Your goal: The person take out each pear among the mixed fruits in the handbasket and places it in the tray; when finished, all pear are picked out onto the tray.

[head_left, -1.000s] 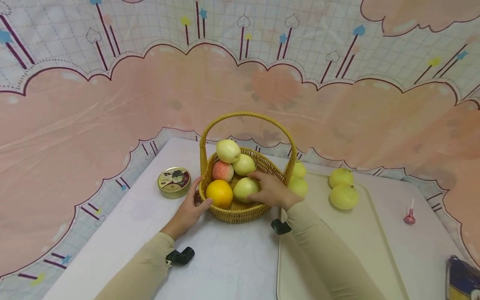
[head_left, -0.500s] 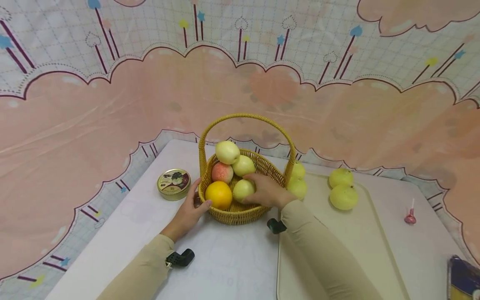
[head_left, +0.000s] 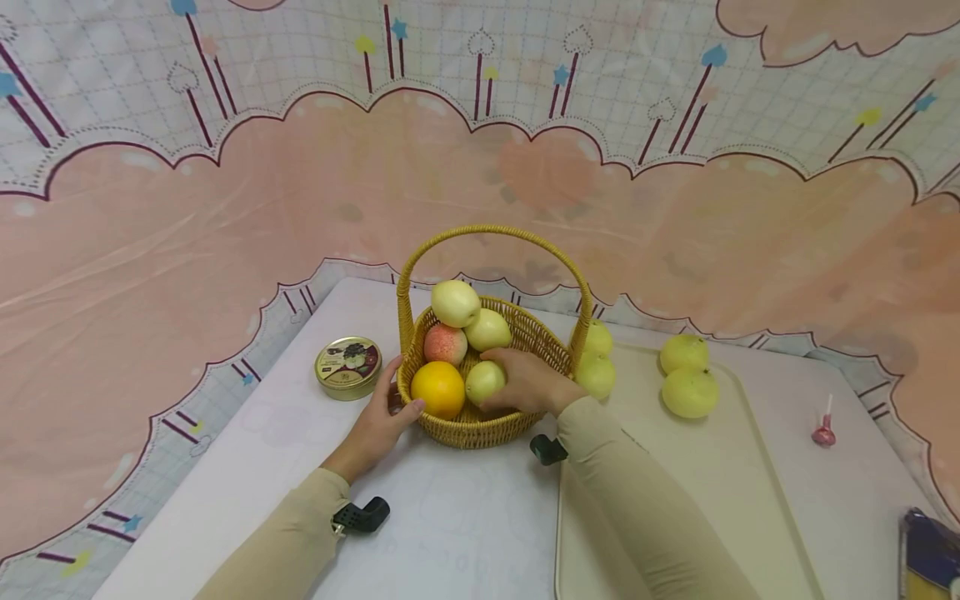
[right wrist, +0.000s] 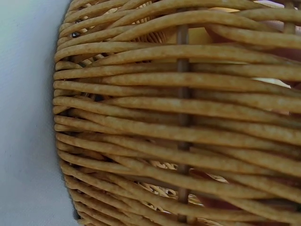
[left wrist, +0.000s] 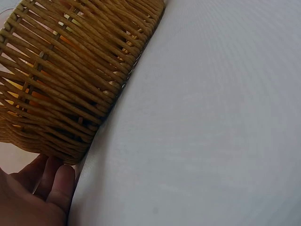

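Right hand (head_left: 531,383) curled round a pale-green fruit (head_left: 485,382) in the basket (head_left: 474,433), orange (head_left: 438,389) at the fruit's nine o'clock, handle (head_left: 491,229) arching above; left hand (head_left: 377,422) grips the basket's side, tin (head_left: 348,365) beyond at nine o'clock.

See a round gold tin (head_left: 348,372) with a printed lid (head_left: 352,359) on the left of the white tabletop (head_left: 247,483). Find a pink lollipop (head_left: 823,433) right of the beige tray (head_left: 723,487), a dark-blue packet (head_left: 930,550) nearer, cloud-patterned cloth (head_left: 322,192) behind.
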Available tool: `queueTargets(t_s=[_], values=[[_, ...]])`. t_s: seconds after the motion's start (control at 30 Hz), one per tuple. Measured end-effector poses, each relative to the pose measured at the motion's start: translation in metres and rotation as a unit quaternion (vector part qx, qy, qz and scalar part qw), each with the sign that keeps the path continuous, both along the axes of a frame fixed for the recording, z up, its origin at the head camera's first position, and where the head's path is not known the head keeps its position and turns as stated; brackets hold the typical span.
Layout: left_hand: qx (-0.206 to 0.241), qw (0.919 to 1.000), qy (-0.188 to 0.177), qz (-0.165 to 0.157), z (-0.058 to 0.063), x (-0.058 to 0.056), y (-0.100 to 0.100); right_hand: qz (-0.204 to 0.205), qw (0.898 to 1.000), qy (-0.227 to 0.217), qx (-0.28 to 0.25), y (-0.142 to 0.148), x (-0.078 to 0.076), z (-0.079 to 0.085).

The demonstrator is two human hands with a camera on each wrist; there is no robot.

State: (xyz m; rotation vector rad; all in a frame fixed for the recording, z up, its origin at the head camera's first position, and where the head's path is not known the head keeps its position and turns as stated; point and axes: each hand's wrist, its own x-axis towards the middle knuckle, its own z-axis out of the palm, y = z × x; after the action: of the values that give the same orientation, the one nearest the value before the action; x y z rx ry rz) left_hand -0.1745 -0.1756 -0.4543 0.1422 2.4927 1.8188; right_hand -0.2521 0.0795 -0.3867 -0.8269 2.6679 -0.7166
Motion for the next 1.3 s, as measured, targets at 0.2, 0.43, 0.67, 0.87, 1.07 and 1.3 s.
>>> queueTargets(t_s=[0.2,0.43,0.67,0.87,1.07,1.3], values=[[-0.001,1.0000,0.004,-0.001,-0.0008,-0.0003,0.0000,-0.003,1.000,-0.013,0.013,-0.0011,-0.0005,-0.0003],[-0.002,0.9999,0.010,0.000,-0.0016,-0.0009,-0.0002,0.000,0.999,-0.025,0.024,-0.0016,-0.0008,-0.0016],[-0.002,1.0000,0.004,0.001,-0.0011,-0.0006,0.0001,0.003,0.999,-0.032,0.024,-0.0020,-0.0003,-0.0005],[-0.005,1.0000,0.003,0.001,-0.0006,-0.0008,0.0001,-0.003,0.999,-0.027,0.019,-0.0016,0.0000,-0.0009],[-0.004,1.0000,0.006,0.000,-0.0020,-0.0016,-0.0005,-0.017,1.000,-0.014,0.001,-0.0005,0.0007,-0.0029],[-0.002,1.0000,0.007,-0.001,-0.0030,-0.0018,-0.0006,-0.036,0.999,0.004,-0.039,0.0020,0.0041,-0.0034]])
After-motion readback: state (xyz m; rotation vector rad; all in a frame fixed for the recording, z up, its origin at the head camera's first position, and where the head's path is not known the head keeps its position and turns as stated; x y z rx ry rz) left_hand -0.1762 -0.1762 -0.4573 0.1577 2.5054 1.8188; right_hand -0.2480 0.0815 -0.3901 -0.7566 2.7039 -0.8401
